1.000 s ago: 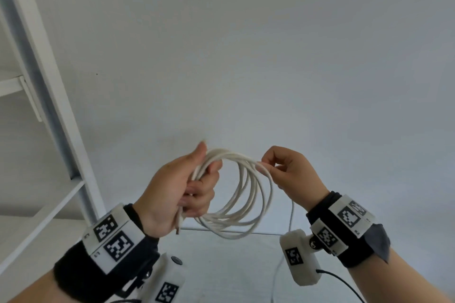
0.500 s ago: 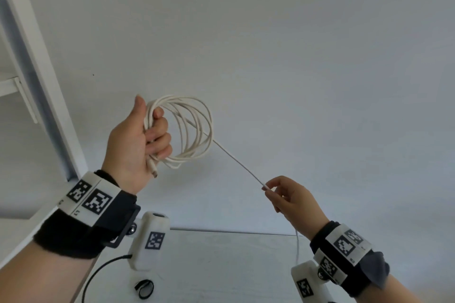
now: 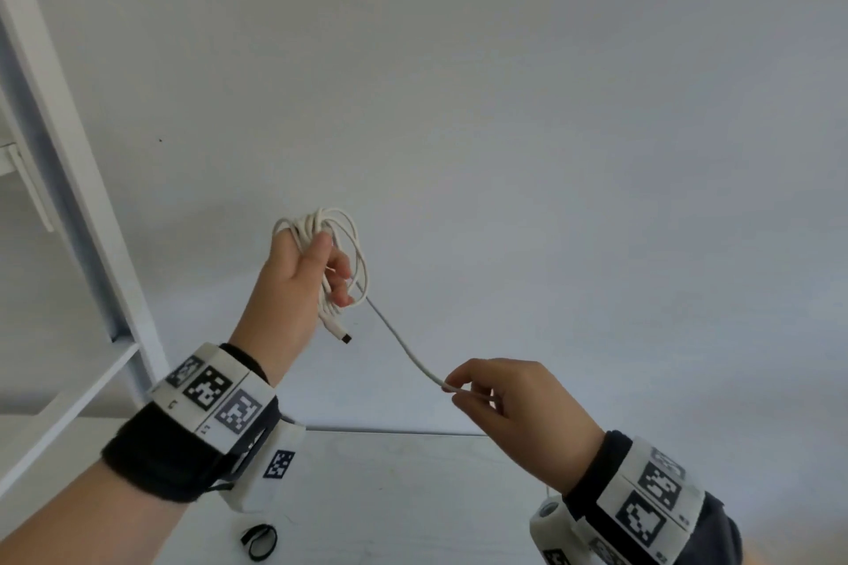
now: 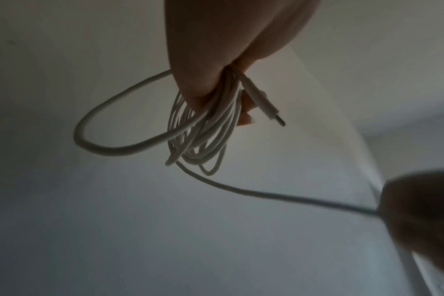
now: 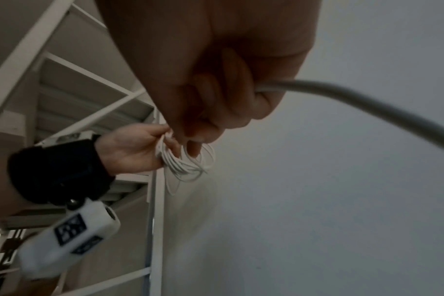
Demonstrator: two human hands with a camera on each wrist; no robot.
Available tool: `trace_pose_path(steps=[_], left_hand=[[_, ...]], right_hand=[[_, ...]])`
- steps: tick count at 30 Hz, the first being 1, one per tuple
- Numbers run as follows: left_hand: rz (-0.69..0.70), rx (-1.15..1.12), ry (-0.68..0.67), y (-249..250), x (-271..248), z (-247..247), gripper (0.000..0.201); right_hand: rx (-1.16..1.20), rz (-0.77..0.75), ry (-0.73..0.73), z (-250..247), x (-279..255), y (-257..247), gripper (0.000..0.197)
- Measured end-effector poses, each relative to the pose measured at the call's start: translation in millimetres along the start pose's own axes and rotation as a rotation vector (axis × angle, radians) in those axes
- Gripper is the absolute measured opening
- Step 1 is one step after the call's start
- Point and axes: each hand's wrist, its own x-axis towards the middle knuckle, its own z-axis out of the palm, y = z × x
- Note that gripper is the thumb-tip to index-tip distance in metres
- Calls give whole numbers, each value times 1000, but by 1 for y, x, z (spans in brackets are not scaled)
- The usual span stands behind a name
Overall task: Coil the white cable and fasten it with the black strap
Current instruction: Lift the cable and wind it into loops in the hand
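Observation:
My left hand [image 3: 316, 271] is raised in front of the wall and grips several loops of the white cable [image 3: 353, 243] in its fist. A plug end [image 3: 337, 330] sticks out below that fist, also seen as the plug [image 4: 264, 106] in the left wrist view. A loose strand [image 3: 399, 342] runs down and right to my right hand [image 3: 463, 390], which pinches it between thumb and fingers. The right wrist view shows the cable [image 5: 342, 94] leaving that pinch. The black strap [image 3: 259, 541] lies curled on the white table below my left wrist.
A white shelf frame [image 3: 69, 151] stands at the left, close to my left forearm. A plain pale wall [image 3: 550, 106] fills the background. The white table [image 3: 413, 495] lies below both hands.
My left hand with the coil has come back toward the middle and turned. My right hand slid along the strand, lower and to the right of the coil.

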Motion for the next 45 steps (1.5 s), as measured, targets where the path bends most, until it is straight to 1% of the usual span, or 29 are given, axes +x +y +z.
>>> trace_pose_path(steps=[1,4,7,8,12,15,18,20,21,25,27,29,33,34,36,39,42,45], left_hand=[[14,75,-23,-2,-2,1,22],[22,157,-126,-9,-8,3,24],[12,246,-224,-11,-15,5,40],[3,271,-254,-10,-18,7,42],[-25,393,-362,-9,-30,13,45],[-20,448,-448,-12,-39,17,39],[-41,414,-504,-15,-47,21,38],[-16,424,-528,-14,-52,25,35],[-17,407,-531,-15,-53,26,36],[-122,184,-533,-20,-58,28,47],[-190,87,-535,-18,-61,30,44],[-231,36,-522,-16,-64,31,38],[-265,-17,-514,-15,-67,29,42],[-274,-28,-519,-15,-68,28,40],[-290,-39,-534,-13,-70,27,38],[-320,-51,-555,-8,-71,26,43],[-334,-71,-591,-3,-69,24,44],[-348,-137,-606,2,-65,23,44]], right_hand=[[-4,-23,-2,-2,0,-5,14],[2,-71,-6,-7,0,-17,15],[-2,-104,-3,-12,1,-25,18],[-4,-111,3,-13,1,-26,20],[-30,-134,13,-19,5,-32,22],[-36,-146,21,-24,10,-35,23],[-28,-159,24,-27,14,-39,19],[-13,-172,29,-27,15,-41,17],[-1,-177,31,-27,15,-41,18],[22,-190,33,-26,16,-43,19],[22,-193,40,-27,18,-42,18],[33,-193,47,-29,19,-39,16],[39,-176,89,-34,23,-36,4],[46,-154,107,-36,24,-35,6],[52,-116,134,-43,26,-33,20],[24,-80,151,-49,31,-29,34],[64,-40,151,-51,35,-21,44],[153,-19,155,-48,38,-15,47]])
